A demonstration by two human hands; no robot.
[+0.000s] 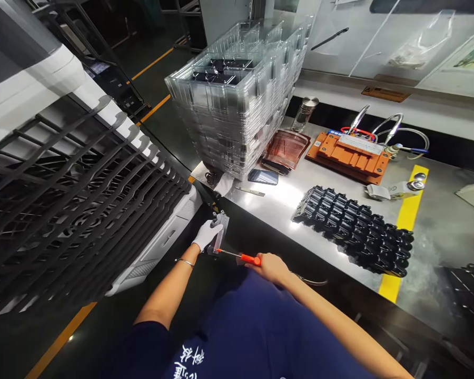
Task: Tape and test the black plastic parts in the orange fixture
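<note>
My left hand (pixel 208 235), in a white glove, is closed around a narrow grey-and-black part (pixel 221 231) beyond the bench's front edge. The part is held lengthwise away from me, its underside partly hidden by the glove. Closed on an orange air blow gun (pixel 249 259), my bare right hand (pixel 273 267) is just in front of my body. The gun's thin metal nozzle points left, and its orange tip meets or nearly meets the near end of the part. A pale hose (pixel 314 283) shows behind my right wrist.
On the metal bench (pixel 276 202) are rows of black parts (pixel 353 229), an orange fixture (pixel 349 158) with hoses, a phone (pixel 263 177), a steel ruler (pixel 249 191), a glass bottle (pixel 305 113) and tall stacked clear trays (pixel 240 116). A large slatted fan unit (pixel 82 210) stands at left.
</note>
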